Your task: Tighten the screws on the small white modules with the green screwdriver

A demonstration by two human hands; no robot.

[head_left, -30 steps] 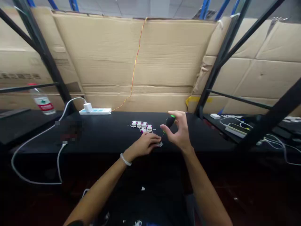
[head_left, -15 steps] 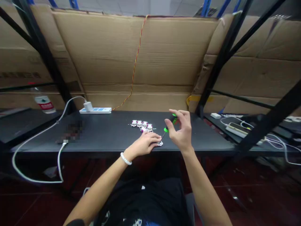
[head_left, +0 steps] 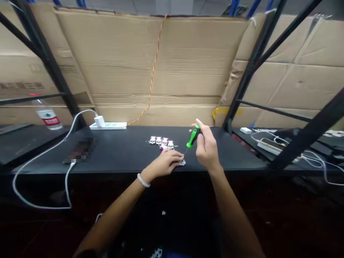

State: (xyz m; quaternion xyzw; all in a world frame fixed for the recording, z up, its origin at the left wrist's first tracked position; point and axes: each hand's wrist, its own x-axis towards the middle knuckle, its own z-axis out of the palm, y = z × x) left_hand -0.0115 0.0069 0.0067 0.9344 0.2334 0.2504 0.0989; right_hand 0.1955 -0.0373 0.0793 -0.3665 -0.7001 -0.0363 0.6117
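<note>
Pinned near the front edge of the bench (head_left: 126, 147), under a slanted screwdriver (head_left: 193, 137)

Nearest, just inside that front edge: a small white part (head_left: 182, 163), partly covered by the left hand (head_left: 166, 163) — probably kept close to the body for a short reach and a straight look down. Left fingers drawn close together, fingertips bent down onto the piece, seemingly to stop it from sliding or turning on the smooth dark top. On the same wrist, a pale beaded bracelet (head_left: 143, 180).

To the right and a little higher, the right hand (head_left: 207, 147), with fingers curled loosely about the black-and-green handle, index reaching up by its butt end; cannot tell how firmly the thumb presses. Shaft leaning down and leftward to the left fingertips, likely tilted to leave room for both hands; contact at the very tip too small to make out.

Farther in, beyond the left hand: a cluster of white-and-purple pieces (head_left: 158, 140), bunched tightly, apparently for easy reach without crowding the hands.

Toward the back left, a white power strip (head_left: 114, 125) set along the cardboard (head_left: 120, 61), perhaps to keep sockets away from the hands, with a charger plug (head_left: 99, 121) standing on it and a white cable (head_left: 40, 207) looping below the front edge. Farthest, down the cardboard: a red-and-yellow twisted cord (head_left: 153, 71) — trailing to the strip, possibly to feed it.
</note>
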